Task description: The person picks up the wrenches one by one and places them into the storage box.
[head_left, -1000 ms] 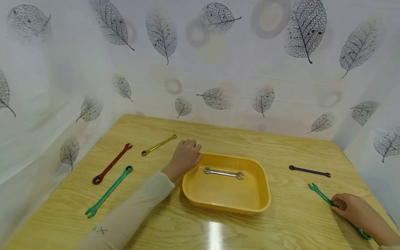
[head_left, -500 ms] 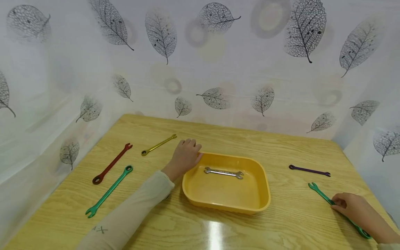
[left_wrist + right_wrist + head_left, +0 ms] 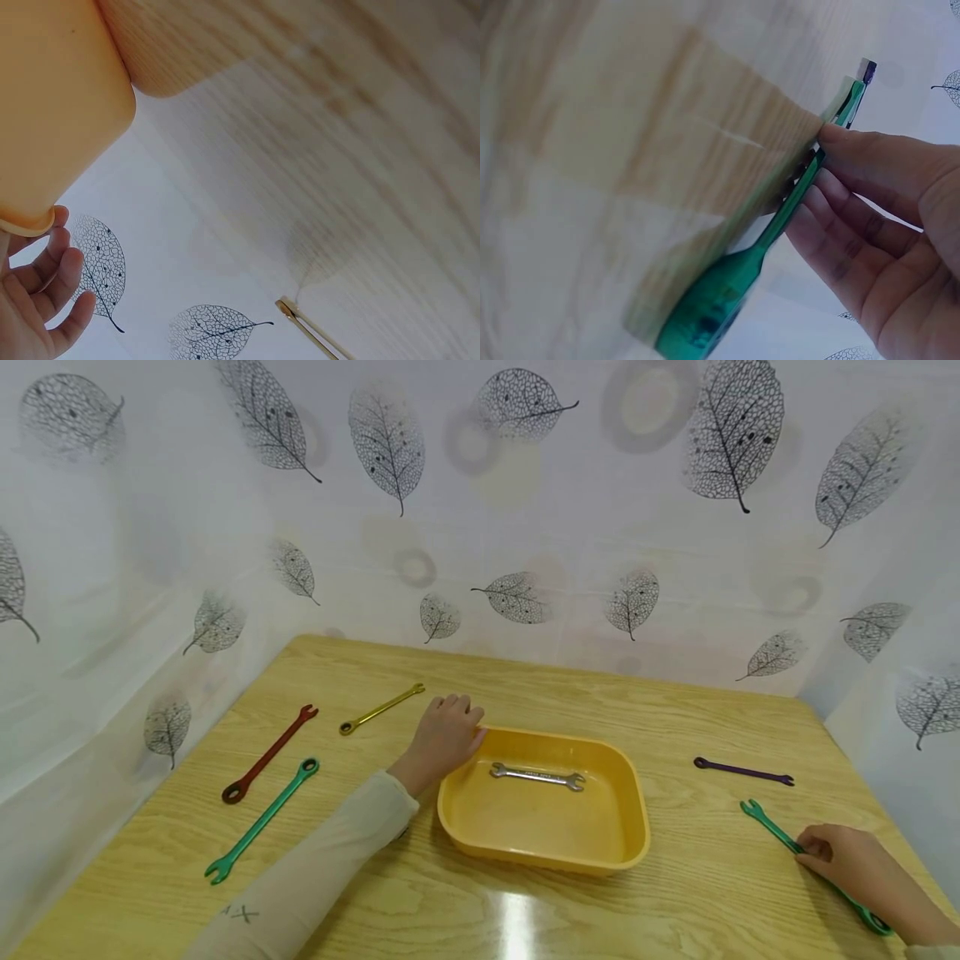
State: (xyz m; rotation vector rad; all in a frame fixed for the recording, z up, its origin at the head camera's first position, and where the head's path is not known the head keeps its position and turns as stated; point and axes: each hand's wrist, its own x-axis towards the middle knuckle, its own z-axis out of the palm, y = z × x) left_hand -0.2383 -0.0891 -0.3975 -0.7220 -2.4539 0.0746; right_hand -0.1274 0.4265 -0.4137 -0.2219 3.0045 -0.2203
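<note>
My left hand (image 3: 442, 735) grips the far left corner of a yellow plastic basin (image 3: 555, 750), its fingers hooked at the rim in the left wrist view. Inside the basin lies a silver open-end wrench (image 3: 536, 776). At the right, my right hand (image 3: 851, 864) pinches a green combination wrench (image 3: 774, 829) around mid-shank. The right wrist view shows the thumb on one side of the green shank (image 3: 784, 214) and fingers on the other. That wrench stays low along the tabletop, its open end pointing toward the back and its ring end near me.
Left of the basin lie a red wrench (image 3: 272, 753), another green wrench (image 3: 262, 820) and a gold wrench (image 3: 382, 707). A purple wrench (image 3: 742, 770) lies beyond my right hand. Leaf-patterned white curtain (image 3: 555, 527) borders the wooden table (image 3: 570, 910) at the back and sides.
</note>
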